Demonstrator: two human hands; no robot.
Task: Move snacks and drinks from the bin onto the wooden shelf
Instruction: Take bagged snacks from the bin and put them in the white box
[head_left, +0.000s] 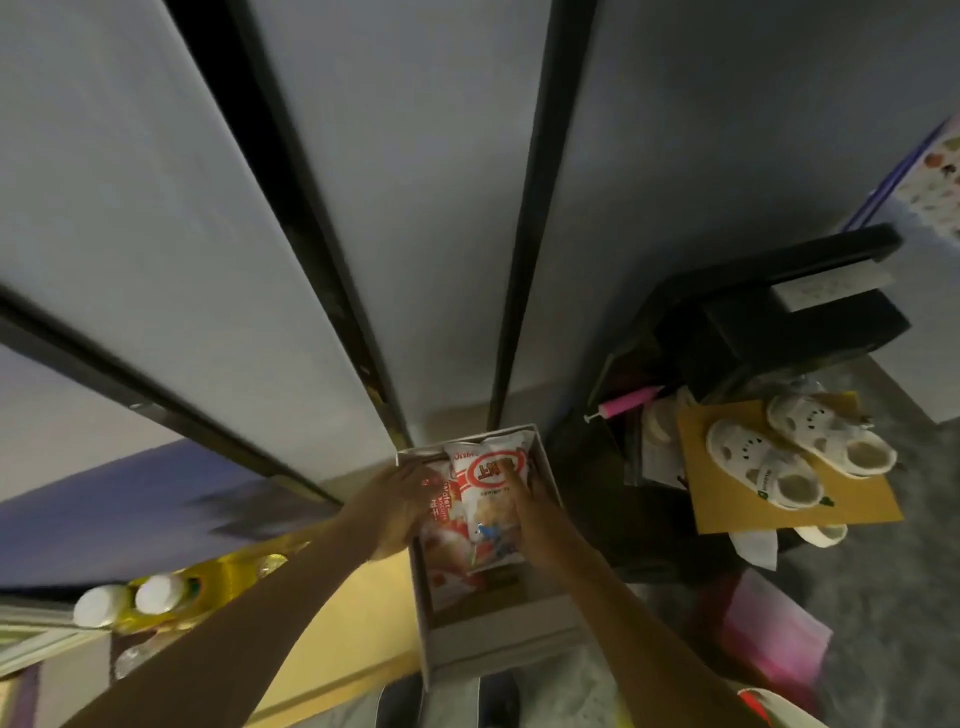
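Both arms are stretching forward and down, left hand (397, 501) and right hand (537, 512) close together, fingers (415, 474) curving.

Left hand (395, 512), right hand (537, 519), grips too blurred to tell, red bag (447, 551) half under white bag (491, 493), bottles (130, 600) blurred, poster (937, 176) cut by edge.

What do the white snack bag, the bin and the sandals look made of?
Snack bag: likely thin plastic film, glossy; wrinkled, catching light. Bin: seemingly cardboard, matte; thin flat walls, sharp corners. Sandals: probably moulded foam or rubber, matte white; thick body with punched holes.
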